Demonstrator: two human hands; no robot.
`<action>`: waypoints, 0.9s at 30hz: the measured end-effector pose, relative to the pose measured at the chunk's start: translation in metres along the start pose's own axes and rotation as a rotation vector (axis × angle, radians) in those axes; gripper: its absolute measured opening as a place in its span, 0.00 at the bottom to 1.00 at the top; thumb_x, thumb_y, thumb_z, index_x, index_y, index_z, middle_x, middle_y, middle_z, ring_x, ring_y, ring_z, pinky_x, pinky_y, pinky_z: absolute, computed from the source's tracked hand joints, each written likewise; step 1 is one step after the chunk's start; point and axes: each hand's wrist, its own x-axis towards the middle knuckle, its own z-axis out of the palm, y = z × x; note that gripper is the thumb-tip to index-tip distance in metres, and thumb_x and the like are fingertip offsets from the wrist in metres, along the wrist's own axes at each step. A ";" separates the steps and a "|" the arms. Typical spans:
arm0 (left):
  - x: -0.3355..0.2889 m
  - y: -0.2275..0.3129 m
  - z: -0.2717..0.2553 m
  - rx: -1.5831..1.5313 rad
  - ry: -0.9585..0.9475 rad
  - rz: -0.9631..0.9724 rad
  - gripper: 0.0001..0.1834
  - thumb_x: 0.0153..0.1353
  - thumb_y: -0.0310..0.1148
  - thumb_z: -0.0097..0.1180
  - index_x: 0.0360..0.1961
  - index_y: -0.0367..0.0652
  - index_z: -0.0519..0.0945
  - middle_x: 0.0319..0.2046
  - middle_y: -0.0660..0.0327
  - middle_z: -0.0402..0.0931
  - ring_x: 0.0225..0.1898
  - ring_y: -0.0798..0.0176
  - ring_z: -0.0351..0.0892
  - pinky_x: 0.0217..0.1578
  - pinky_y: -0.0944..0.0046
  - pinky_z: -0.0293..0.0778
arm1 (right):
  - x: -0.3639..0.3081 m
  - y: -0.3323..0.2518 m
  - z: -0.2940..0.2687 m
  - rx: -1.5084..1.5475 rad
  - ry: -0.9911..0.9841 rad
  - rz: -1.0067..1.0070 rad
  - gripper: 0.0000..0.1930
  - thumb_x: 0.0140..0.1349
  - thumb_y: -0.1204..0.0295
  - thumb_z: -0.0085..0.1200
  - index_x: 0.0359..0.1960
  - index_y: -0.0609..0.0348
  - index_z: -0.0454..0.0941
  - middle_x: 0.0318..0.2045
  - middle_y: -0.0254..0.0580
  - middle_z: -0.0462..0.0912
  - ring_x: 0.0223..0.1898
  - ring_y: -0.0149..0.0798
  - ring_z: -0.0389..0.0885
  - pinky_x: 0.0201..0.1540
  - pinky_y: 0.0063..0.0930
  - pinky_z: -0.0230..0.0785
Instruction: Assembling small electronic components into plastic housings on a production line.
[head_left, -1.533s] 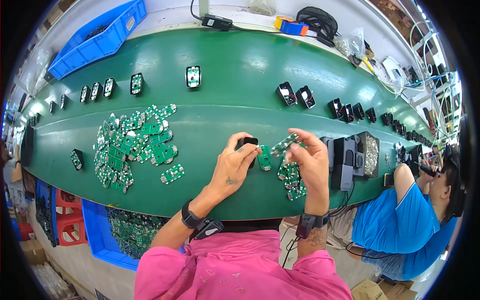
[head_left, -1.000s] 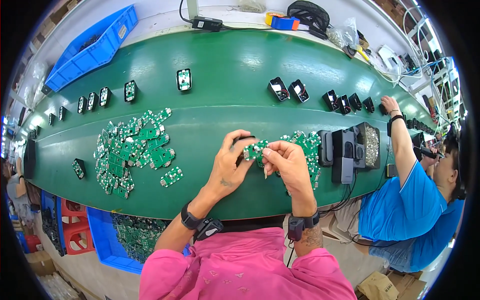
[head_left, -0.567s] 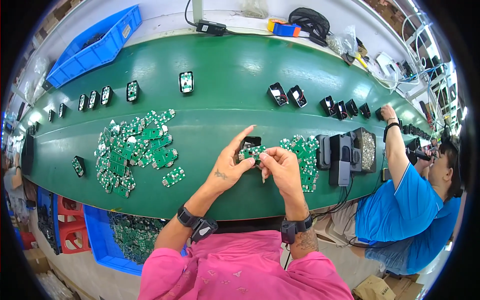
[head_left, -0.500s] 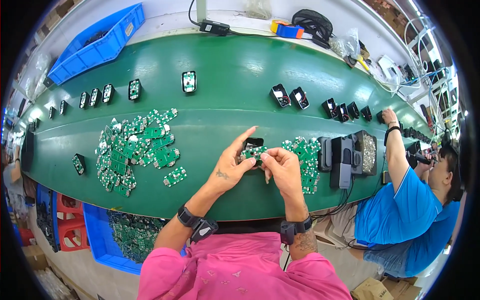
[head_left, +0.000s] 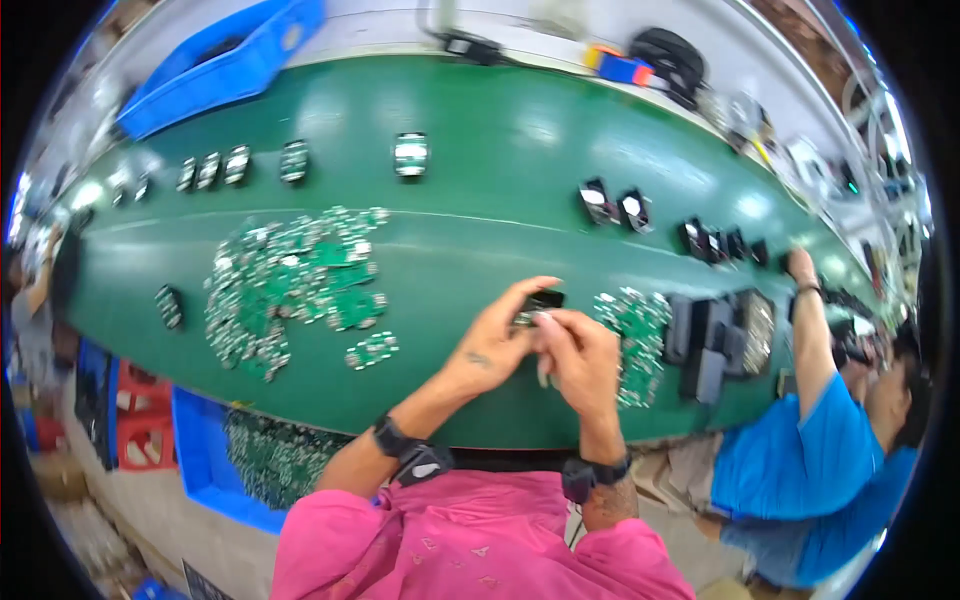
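A small open black case [head_left: 546, 299] is in my left hand [head_left: 488, 345], with the thumb and fingers closed round its sides. My right hand [head_left: 580, 358] is closed at the near end of the case, its thumb and fingertips pinched over a circuit board [head_left: 525, 319]. Fingers and blur hide most of that board, and how far it sits inside the case cannot be made out. A heap of green circuit boards [head_left: 345, 262] lies to the left of my hands. Just right of my right hand is a smaller pile of boards [head_left: 637, 340].
Cases with boards fitted [head_left: 411, 155] stand in a row at the far left. Open black cases with wires [head_left: 634, 210] line the far right. Dark devices [head_left: 712, 335] and a parts box [head_left: 757, 330] stand at right. A co-worker's arm [head_left: 815, 330] reaches over the table.
The whole view has shifted and blurred, so the table's contents appear farther right. The green board, plainly visible between my hands before, is now mostly covered by my right fingers at the case.
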 end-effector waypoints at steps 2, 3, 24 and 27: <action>0.002 -0.005 0.010 0.049 0.051 0.109 0.28 0.63 0.19 0.49 0.66 0.41 0.67 0.47 0.59 0.75 0.46 0.68 0.75 0.48 0.67 0.76 | -0.006 -0.001 0.003 -0.148 0.102 -0.092 0.08 0.69 0.75 0.55 0.39 0.68 0.83 0.23 0.34 0.81 0.18 0.22 0.74 0.19 0.17 0.64; 0.006 -0.010 0.014 0.102 0.054 0.190 0.28 0.63 0.19 0.49 0.65 0.40 0.67 0.46 0.59 0.76 0.46 0.67 0.76 0.48 0.67 0.76 | -0.009 0.002 -0.001 -0.193 0.190 -0.127 0.08 0.70 0.74 0.54 0.38 0.68 0.83 0.23 0.33 0.81 0.18 0.21 0.74 0.19 0.17 0.63; 0.002 0.005 0.009 0.255 -0.014 0.211 0.27 0.65 0.18 0.52 0.66 0.39 0.66 0.57 0.58 0.72 0.58 0.66 0.72 0.60 0.65 0.68 | 0.018 -0.023 -0.036 -0.628 -0.161 -0.360 0.03 0.59 0.77 0.58 0.30 0.64 0.80 0.21 0.45 0.78 0.20 0.41 0.77 0.24 0.32 0.66; 0.002 0.004 0.012 0.260 0.047 0.233 0.27 0.63 0.17 0.50 0.64 0.41 0.69 0.52 0.53 0.78 0.53 0.61 0.80 0.54 0.64 0.73 | 0.018 -0.024 -0.037 -0.631 -0.181 -0.348 0.03 0.58 0.76 0.57 0.29 0.64 0.79 0.20 0.44 0.77 0.19 0.40 0.76 0.23 0.32 0.65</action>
